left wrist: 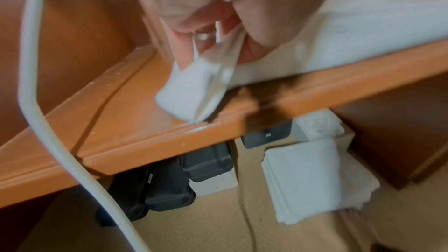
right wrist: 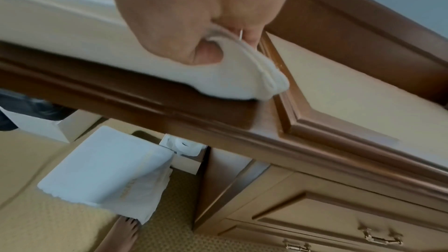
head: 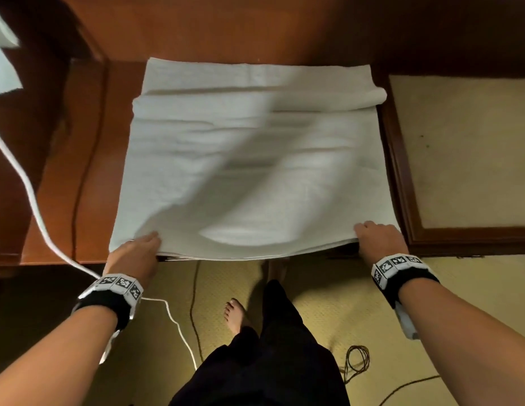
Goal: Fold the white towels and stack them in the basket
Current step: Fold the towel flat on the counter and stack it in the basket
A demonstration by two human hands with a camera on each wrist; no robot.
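Observation:
A white towel (head: 249, 159) lies spread on the wooden desk (head: 79, 177), doubled over with a rolled fold along its far edge. My left hand (head: 138, 247) pinches the towel's near left corner (left wrist: 191, 91) at the desk's front edge. My right hand (head: 375, 235) pinches the near right corner (right wrist: 257, 79). Both corners show several layers held between thumb and fingers. Folded white towels (left wrist: 303, 177) sit stacked under the desk, also seen in the right wrist view as a folded stack (right wrist: 104, 166). I cannot make out a basket.
A framed tan panel (head: 466, 153) borders the towel on the right. More white cloth (head: 3, 54) lies far left. A white cable (head: 30, 189) crosses the desk's left part. Black cases (left wrist: 169, 185), a white box (left wrist: 215, 183) and cords sit on the carpet. My bare foot (head: 235, 315) stands below.

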